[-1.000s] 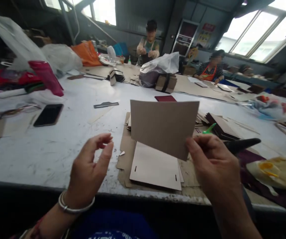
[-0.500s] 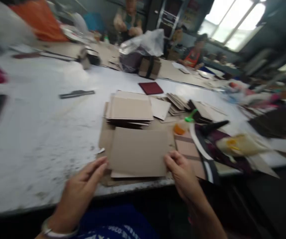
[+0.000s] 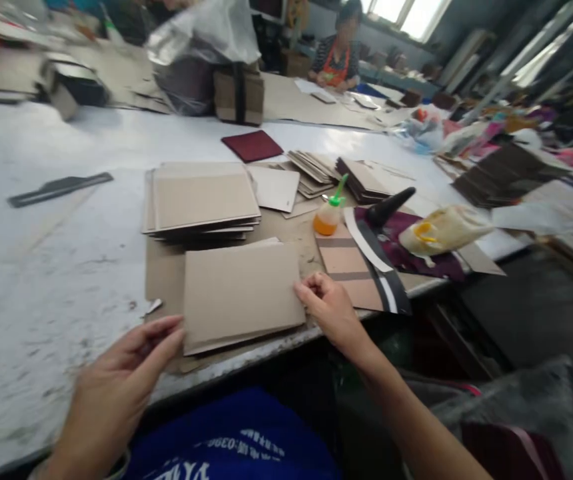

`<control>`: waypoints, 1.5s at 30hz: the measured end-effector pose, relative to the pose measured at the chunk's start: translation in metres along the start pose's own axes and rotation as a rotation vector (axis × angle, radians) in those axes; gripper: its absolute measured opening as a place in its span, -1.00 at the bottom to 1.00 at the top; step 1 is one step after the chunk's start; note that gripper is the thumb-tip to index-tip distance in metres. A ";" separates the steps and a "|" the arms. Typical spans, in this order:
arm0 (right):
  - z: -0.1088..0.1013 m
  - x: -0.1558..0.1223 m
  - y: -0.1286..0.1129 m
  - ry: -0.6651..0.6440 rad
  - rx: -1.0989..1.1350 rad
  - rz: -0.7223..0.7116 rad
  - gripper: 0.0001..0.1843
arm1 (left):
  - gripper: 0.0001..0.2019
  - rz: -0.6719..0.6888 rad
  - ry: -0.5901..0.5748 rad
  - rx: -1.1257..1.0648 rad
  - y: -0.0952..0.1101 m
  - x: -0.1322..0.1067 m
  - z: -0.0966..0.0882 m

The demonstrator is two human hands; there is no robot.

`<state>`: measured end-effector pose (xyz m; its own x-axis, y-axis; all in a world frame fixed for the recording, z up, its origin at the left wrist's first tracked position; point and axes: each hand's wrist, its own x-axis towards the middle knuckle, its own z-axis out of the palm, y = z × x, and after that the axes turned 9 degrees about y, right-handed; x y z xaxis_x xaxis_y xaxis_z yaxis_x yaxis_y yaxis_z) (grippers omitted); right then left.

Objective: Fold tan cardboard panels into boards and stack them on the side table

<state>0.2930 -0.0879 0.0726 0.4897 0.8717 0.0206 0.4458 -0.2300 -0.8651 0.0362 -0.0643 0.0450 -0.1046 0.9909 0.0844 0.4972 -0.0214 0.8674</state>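
Observation:
A flat beige cardboard sheet (image 3: 244, 290) lies near the table's front edge, over at least one other sheet whose pale edge shows behind it. My left hand (image 3: 126, 370) has its thumb and forefinger at the sheet's left edge, pinched close together there. At the right edge, my right hand (image 3: 329, 307) grips with thumb against curled fingers. Just behind is a stack of similar cardboard sheets (image 3: 201, 197). A brown board (image 3: 166, 273) lies under both the stack and the sheet.
To the right stand a small glue bottle with a green nozzle (image 3: 327, 217) and a tan striped panel (image 3: 346, 267). A yellowish plastic bottle (image 3: 444, 230) lies on dark red material. A dark flat tool (image 3: 59, 189) lies left. Across the table, a person in an orange apron (image 3: 336, 63) sits.
The view has swung right and closer, so things sit further left in it. Both hands stay at the sheet's side edges, and the sheet now looks slightly tilted in the view.

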 end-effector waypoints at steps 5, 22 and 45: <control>0.003 0.007 0.009 -0.085 -0.186 0.002 -0.70 | -0.64 -0.051 -0.020 0.044 0.004 -0.002 0.005; 0.013 0.020 0.021 -0.176 -0.321 -0.010 -0.65 | -0.77 0.460 0.067 0.196 -0.009 -0.014 0.008; 0.014 0.032 0.029 -0.214 -0.430 -0.072 -0.58 | -0.78 0.407 0.123 0.172 -0.014 -0.021 0.014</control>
<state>0.3114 -0.0604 0.0418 0.3014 0.9509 -0.0702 0.7642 -0.2849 -0.5786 0.0436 -0.0830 0.0246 0.0323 0.8830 0.4683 0.6540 -0.3729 0.6581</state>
